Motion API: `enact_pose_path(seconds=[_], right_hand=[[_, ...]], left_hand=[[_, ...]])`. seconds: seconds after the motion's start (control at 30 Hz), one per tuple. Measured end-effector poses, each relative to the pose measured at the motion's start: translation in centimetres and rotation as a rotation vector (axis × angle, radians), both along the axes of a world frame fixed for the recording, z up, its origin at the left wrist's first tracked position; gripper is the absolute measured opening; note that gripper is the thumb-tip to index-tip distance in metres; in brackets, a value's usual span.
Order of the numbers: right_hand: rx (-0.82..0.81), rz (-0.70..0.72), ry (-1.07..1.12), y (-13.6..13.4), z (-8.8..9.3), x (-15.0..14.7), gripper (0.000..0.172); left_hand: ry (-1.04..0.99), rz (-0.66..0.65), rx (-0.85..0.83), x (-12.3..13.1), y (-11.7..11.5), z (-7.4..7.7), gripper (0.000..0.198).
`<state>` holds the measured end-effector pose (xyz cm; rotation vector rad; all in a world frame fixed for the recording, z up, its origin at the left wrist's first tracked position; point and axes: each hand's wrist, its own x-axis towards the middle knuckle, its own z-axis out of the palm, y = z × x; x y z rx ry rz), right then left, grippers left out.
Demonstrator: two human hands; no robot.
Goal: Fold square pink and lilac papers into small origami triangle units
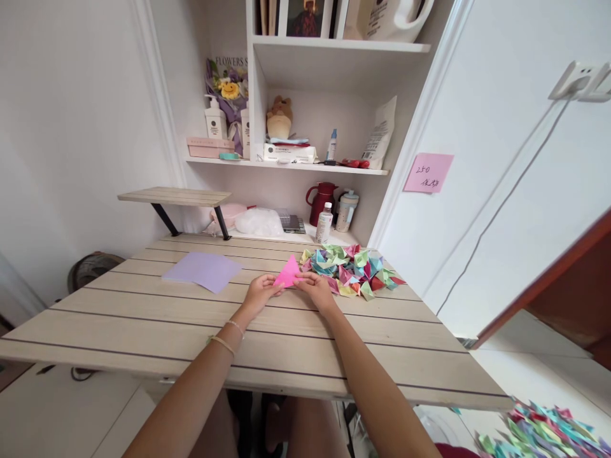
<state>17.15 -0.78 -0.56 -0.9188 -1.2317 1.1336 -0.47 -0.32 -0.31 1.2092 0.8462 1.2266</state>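
Observation:
A bright pink piece of folded paper [287, 271], pointed at the top, is held just above the wooden table [191, 337]. My left hand [262, 291] pinches its lower left corner. At the right edge, the fingers of my right hand [315, 287] are closed on the same paper. A heap of folded paper pieces [351, 270] in green, blue, red, yellow and pink lies right beside my right hand. Left of my hands, a stack of purple paper sheets [203, 270] rests flat, its top sheets fanned out.
A small raised shelf [174, 196] on black legs stands at the table's back left. Behind the table are a clear bottle [323, 224], a dark red jug [321, 202] and a tumbler [347, 211]. More folded paper [544, 432] covers the floor at lower right.

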Motion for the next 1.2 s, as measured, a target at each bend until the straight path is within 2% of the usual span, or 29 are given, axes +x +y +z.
enact_pose_path(seconds=[0.13, 0.37, 0.6, 0.8, 0.93, 1.03, 1.13, 1.2], right_hand=[[-0.039, 0.007, 0.063, -0.3, 0.1, -0.3, 0.056], [-0.113, 0.06, 0.21, 0.0, -0.3, -0.1, 0.036], [-0.111, 0.067, 0.158, 0.1, 0.0, 0.2, 0.031], [-0.087, 0.055, 0.097, 0.1, -0.1, -0.4, 0.032], [-0.047, -0.1, -0.009, 0.0, -0.2, -0.7, 0.034], [0.018, -0.231, -0.14, -0.4, 0.2, -1.1, 0.04], [0.128, -0.263, -0.273, -1.1, 0.9, -1.5, 0.036], [0.147, -0.237, -0.307, -1.5, 1.3, -1.8, 0.032]], left_hand=[[-0.073, 0.029, -0.026, -0.1, 0.2, -0.1, 0.052], [0.034, -0.06, -0.101, -0.3, 0.5, 0.0, 0.032], [0.149, -0.174, -0.152, -0.2, 1.7, 0.6, 0.031], [0.119, -0.145, 0.028, 0.1, 1.5, 0.9, 0.039], [0.128, -0.089, 0.043, 0.2, 1.1, 0.6, 0.036], [0.128, -0.11, 0.107, 0.7, 0.8, 0.5, 0.038], [0.135, -0.12, 0.204, 1.2, 0.5, 0.4, 0.041], [0.16, -0.063, 0.243, 1.3, 0.3, 0.3, 0.043]])
